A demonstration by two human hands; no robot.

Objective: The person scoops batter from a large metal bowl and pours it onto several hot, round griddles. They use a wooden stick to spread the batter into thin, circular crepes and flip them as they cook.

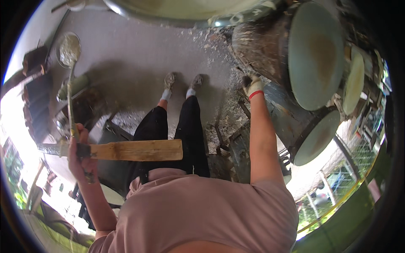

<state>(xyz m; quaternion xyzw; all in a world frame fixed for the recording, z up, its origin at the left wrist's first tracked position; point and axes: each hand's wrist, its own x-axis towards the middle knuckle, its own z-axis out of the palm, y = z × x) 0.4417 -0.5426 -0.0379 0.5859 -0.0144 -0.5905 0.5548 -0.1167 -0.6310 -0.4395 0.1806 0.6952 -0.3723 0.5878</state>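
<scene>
My left hand (pixel 76 165) is closed round a long-handled ladle (pixel 70 101), raised at my left side. The ladle's round bowl points away from me and looks wet or coated inside. Across the same hand lies a wooden-handled tool (pixel 139 150), its thick handle reaching right in front of my lap and its metal end pointing left. My right hand (pixel 254 85) wears a pale glove with a red cuff. It is stretched forward beside a brown, worn log-like drum (pixel 263 48), fingers curled; what they grip, if anything, is hidden.
A large pale vat (pixel 177 14) stands ahead. At right are large round pale discs (pixel 316 55), partly stained. Wood chips and debris (pixel 228 101) litter the grey floor (pixel 126 46) right of my shoes. Dark blocks (pixel 38 92) are stacked at far left.
</scene>
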